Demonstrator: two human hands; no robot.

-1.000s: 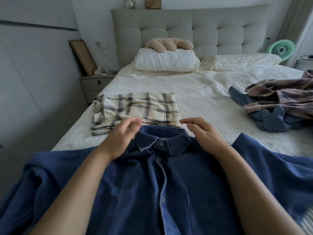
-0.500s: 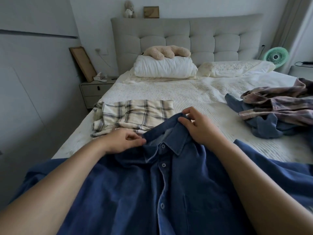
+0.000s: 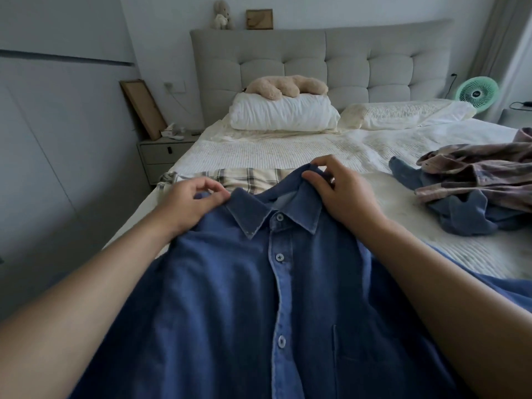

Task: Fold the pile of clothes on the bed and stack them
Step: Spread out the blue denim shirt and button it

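denim shirt [image 3: 259, 298] front and centre, buttoned up, spread face-up across the near end of the bed [image 3: 288, 151] and filling the bottom of the view. both hands are on it up at the shoulders, one either side of the collar. left hand [image 3: 193, 201] has its fingers curled in, thumb and fingertips pinching the fabric just beside the left collar point. right hand [image 3: 342, 194] is curled too, fingers hooked over the top edge of the collar on its side, thumb pressed in against it, and that edge is lifted a little off the bed. collar points lie flat and open, top button [image 3: 279, 217] showing between them.

just behind the collar, a folded plaid shirt [image 3: 253, 178], cream with dark checks, lies flat on the white cover, partly hidden by the denim and the left hand. over on the right of the bed, well apart from the hands, the unfolded pile [image 3: 472, 182]: a plaid garment crumpled on top of something dark blue.

up at the head of the bed, a white pillow [image 3: 283, 116] with a beige plush toy [image 3: 285, 86] lying on it, a second pillow [image 3: 403, 115] beside it, padded headboard [image 3: 331, 57] behind. nightstand [image 3: 161, 152] on the left, green fan [image 3: 478, 93] at the far right.
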